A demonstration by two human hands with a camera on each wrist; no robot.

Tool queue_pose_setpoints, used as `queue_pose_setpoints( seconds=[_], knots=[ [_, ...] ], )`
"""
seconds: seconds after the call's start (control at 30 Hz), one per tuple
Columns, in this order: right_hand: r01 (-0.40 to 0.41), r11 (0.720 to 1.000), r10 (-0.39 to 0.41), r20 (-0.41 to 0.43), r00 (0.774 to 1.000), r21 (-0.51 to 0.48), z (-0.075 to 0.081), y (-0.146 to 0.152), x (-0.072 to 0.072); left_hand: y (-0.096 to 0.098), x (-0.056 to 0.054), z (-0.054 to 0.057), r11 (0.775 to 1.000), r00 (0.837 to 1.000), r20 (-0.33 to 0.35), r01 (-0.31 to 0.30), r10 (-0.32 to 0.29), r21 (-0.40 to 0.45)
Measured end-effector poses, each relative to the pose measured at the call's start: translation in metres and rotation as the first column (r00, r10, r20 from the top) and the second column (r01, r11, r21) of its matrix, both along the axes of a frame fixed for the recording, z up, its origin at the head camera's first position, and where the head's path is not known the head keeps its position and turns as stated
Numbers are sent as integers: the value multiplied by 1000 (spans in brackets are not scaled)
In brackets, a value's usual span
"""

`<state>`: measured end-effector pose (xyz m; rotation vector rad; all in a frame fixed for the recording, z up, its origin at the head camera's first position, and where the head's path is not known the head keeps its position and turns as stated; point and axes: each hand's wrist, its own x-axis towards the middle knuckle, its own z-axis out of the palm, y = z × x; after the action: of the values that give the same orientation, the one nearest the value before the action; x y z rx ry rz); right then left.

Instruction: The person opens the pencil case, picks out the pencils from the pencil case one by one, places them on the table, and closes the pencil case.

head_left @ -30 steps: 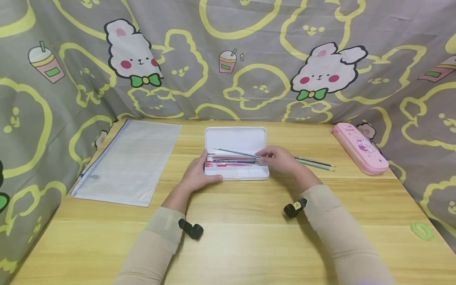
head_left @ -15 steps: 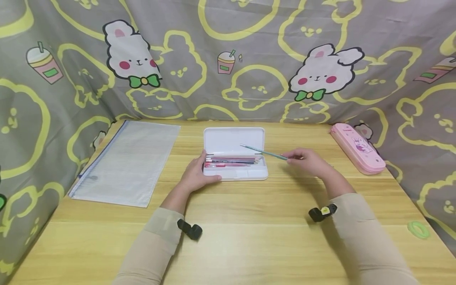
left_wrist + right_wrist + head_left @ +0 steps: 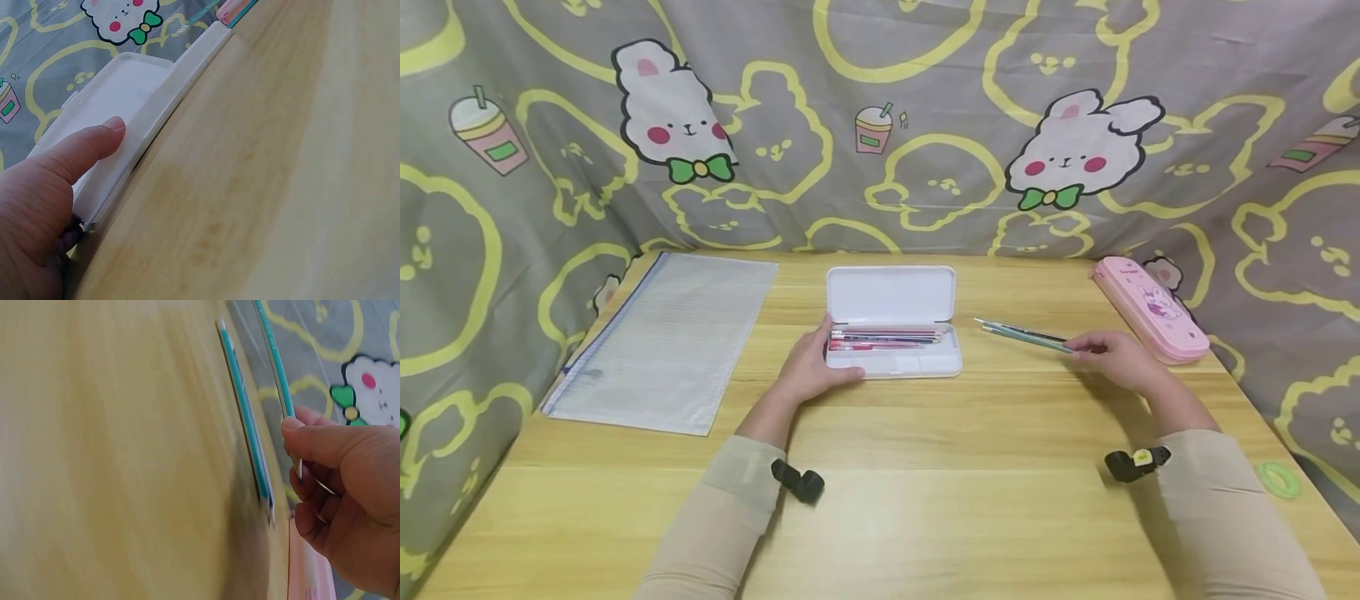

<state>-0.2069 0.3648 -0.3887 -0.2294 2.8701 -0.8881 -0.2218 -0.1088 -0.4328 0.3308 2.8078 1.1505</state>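
At the left end of an open white pencil box (image 3: 891, 293), my left hand (image 3: 807, 365) grips the box, thumb over its front rim and fingers round the end. Several pencils and a red pen-like stick (image 3: 853, 346) lie in the box's rear compartment. My right hand (image 3: 1112, 360) pinches a teal pencil (image 3: 279, 381) between thumb and fingers, a little above the table. Below it, a teal pencil (image 3: 244, 412) and a darker one lie side by side on the wood; the head view shows them partly overlapped by the held pencil.
A translucent mesh zip pouch (image 3: 670, 342) lies flat at the left. A pink pencil case (image 3: 1152, 310) sits at the right rear, close behind my right hand. Farther front right is a green ring (image 3: 1278, 480). A patterned curtain (image 3: 940, 100) borders the table.
My right hand has carried the teal pencil out of the white box, rightward to above the pencils lying on the table. The left hand keeps its hold on the box.
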Motion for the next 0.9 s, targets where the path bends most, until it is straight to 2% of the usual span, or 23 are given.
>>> queue_pose_setpoints(
  seconds=[0.2,0.9],
  knots=[
    [13,999,-13,0,1000,42,-8,10,-1,-2,0,1,1000,1000,11,-6,6,1],
    [11,996,-11,-2,1000,84,-17,3,-2,0,-1,-1,1000,1000,23,-14,14,1]
  ],
)
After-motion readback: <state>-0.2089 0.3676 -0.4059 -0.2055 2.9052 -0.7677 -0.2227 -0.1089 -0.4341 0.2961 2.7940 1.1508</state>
